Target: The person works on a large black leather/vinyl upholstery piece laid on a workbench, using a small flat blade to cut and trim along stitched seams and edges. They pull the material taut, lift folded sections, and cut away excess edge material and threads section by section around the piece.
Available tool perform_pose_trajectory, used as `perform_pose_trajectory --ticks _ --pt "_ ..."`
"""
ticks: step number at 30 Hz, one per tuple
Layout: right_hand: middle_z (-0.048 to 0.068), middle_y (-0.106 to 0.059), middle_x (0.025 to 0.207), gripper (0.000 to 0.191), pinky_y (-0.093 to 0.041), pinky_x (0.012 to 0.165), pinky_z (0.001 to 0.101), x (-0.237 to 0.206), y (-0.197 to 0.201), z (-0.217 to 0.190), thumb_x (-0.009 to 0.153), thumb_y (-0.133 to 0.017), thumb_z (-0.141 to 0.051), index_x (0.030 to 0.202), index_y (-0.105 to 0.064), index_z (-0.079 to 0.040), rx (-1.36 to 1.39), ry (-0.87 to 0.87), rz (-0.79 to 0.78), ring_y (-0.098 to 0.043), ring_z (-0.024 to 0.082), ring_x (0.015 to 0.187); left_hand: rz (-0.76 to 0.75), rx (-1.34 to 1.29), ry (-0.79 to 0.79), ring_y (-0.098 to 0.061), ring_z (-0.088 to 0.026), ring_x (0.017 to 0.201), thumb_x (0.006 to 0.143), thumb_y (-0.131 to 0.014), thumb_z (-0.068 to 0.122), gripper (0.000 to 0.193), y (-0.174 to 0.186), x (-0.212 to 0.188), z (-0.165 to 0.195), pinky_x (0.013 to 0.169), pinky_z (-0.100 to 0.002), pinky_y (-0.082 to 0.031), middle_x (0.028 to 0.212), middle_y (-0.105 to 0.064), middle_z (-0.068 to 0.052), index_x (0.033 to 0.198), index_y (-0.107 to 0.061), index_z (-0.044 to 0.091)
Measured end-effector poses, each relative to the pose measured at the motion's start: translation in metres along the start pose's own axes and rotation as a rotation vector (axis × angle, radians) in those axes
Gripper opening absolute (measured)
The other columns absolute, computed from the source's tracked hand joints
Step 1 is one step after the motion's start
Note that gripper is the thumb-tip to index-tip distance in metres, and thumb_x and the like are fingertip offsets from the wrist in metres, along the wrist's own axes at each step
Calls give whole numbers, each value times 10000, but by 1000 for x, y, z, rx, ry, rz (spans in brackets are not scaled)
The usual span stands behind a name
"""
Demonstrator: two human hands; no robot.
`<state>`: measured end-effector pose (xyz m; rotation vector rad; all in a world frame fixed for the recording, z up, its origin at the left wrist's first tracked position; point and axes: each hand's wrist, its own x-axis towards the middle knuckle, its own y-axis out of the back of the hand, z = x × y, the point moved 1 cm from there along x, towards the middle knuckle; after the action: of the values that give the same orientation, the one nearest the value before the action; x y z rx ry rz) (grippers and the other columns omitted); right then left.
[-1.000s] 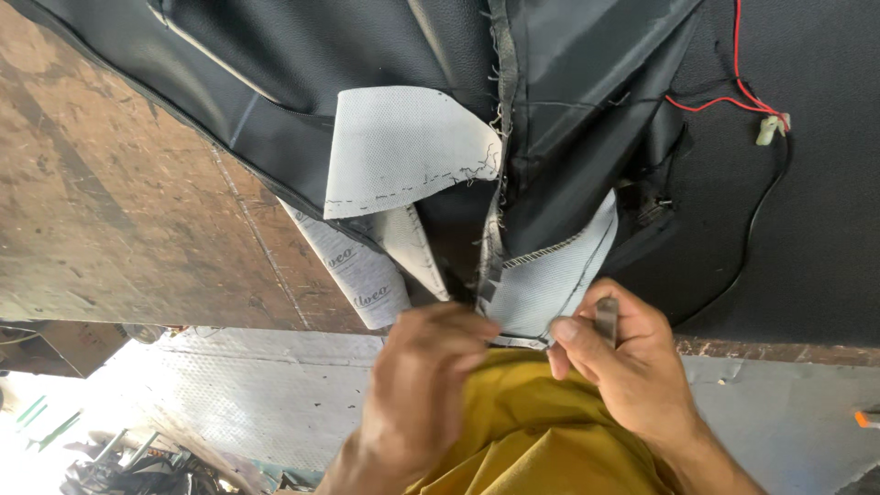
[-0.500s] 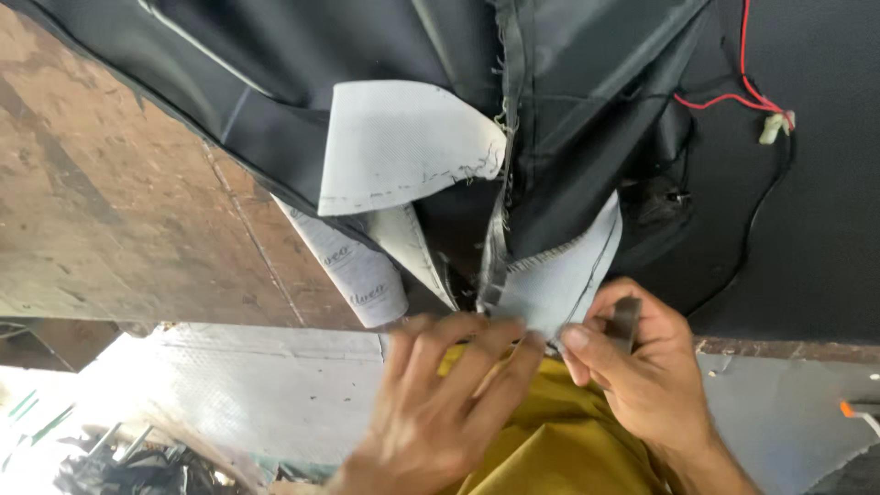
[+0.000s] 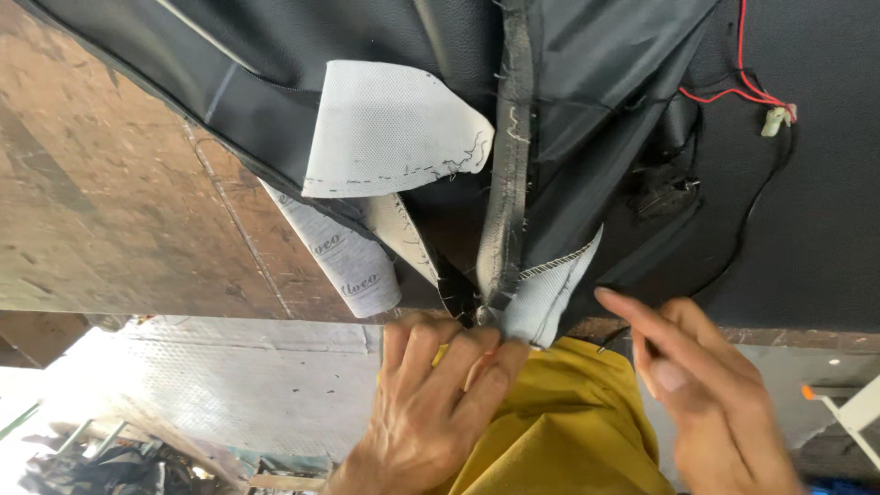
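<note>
A black leatherette cover (image 3: 605,82) lies over a wooden table (image 3: 110,202), turned back so its white fabric backing (image 3: 385,128) shows. A stitched seam strip (image 3: 511,165) runs down its middle to a lower white flap (image 3: 555,289). My left hand (image 3: 431,403) pinches the bottom end of that seam at the table's near edge. My right hand (image 3: 706,403) hovers just right of the flap with its fingers stretched out, apart from the fabric. Whether it holds a small tool is unclear. Yellow cloth (image 3: 559,431) lies beneath both hands.
A red wire (image 3: 733,92) with a white connector (image 3: 779,117) and a black wire (image 3: 761,202) lie on the cover at the right. A grey printed strip (image 3: 344,266) hangs off the table edge. A patterned floor (image 3: 229,385) shows below, with clutter at lower left.
My right hand has drawn back from the seam end and spread its fingers; the dark object seen in it earlier is out of sight. My left hand has shifted up onto the seam end.
</note>
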<state>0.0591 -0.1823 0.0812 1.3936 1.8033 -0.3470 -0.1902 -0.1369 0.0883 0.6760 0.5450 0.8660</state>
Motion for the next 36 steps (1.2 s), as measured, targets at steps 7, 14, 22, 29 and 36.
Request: perform_pose_trajectory --ticks 7,14,22,29,36 --pt "132 -667 918 411 -549 787 221 0 -15 -24 792 -744 53 1202 -716 65 156 48 103 -683 135 857 98 -102 -24 -593 -255 1030 818 -754 148 312 0 -7 -5 898 -444 -496 1050 -626 -46 1115 -743 54" --pt "98 -744 945 215 -570 685 242 15 -33 -35 795 -812 0 1008 -811 -25 -71 85 54 -724 145 822 163 -115 -31 -628 -228 998 807 -773 185 314 1 -21 -13 850 -380 -484 1047 -641 -16 1100 -758 74" --pt "110 -787 943 202 -587 715 241 13 -45 -40 802 -799 2 1003 -781 -11 -16 140 70 -746 156 850 188 -199 -27 -665 -241 1014 810 -802 141 314 3 -27 -20 815 -357 -519 1046 -632 -59 1097 -748 26" --pt "122 -783 925 200 -580 715 248 13 -45 -38 772 -808 20 970 -783 2 -57 142 74 -742 166 844 190 -237 -12 -673 -246 1006 803 -813 79 289 4 -24 -20 809 -357 -560 1041 -628 -86 1070 -744 -7" --pt "139 -779 930 215 -592 702 256 12 -51 -34 770 -798 35 982 -780 2 6 125 106 -796 161 847 245 -263 -10 -691 -257 980 781 -836 26 308 -1 -24 -19 795 -350 -598 1030 -642 -113 1070 -742 -24"
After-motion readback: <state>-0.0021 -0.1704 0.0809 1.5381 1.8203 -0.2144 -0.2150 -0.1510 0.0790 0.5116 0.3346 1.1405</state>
